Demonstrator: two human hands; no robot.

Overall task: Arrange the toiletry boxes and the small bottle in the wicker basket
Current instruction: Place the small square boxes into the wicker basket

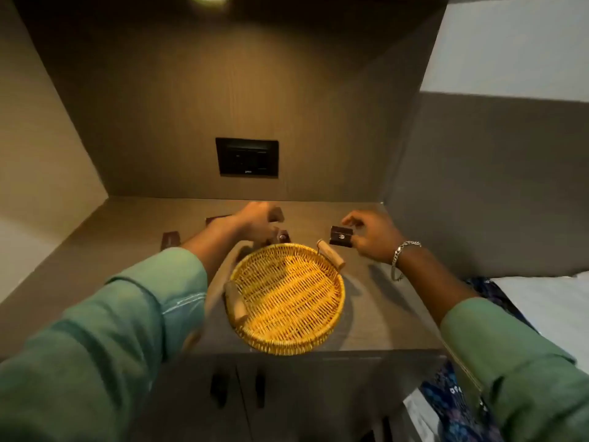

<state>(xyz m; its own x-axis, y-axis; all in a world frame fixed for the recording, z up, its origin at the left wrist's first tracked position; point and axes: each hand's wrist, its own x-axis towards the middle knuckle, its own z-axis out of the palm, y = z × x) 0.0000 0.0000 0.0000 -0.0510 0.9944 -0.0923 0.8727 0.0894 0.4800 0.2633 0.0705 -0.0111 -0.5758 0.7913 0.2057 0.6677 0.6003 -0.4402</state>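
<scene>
A round yellow wicker basket (pixel 288 301) with two wooden handles sits near the front edge of the brown counter; nothing lies inside it. My right hand (pixel 371 239) holds a small dark brown box (pixel 341 239) with a light emblem, just beyond the basket's right handle. My left hand (pixel 255 223) reaches behind the basket, fingers curled over a small dark object (pixel 283 237); whether it grips it is unclear. Two more dark brown boxes lie on the counter: one (pixel 170 240) to the far left, one (pixel 216 220) partly hidden behind my left wrist.
The counter (pixel 376 307) sits in a wood-panelled niche with walls at left, back and right. A black socket plate (pixel 248 157) is on the back wall. Cabinet doors with dark handles (pixel 220 390) are below. A bed with patterned cloth (pixel 462 403) is at right.
</scene>
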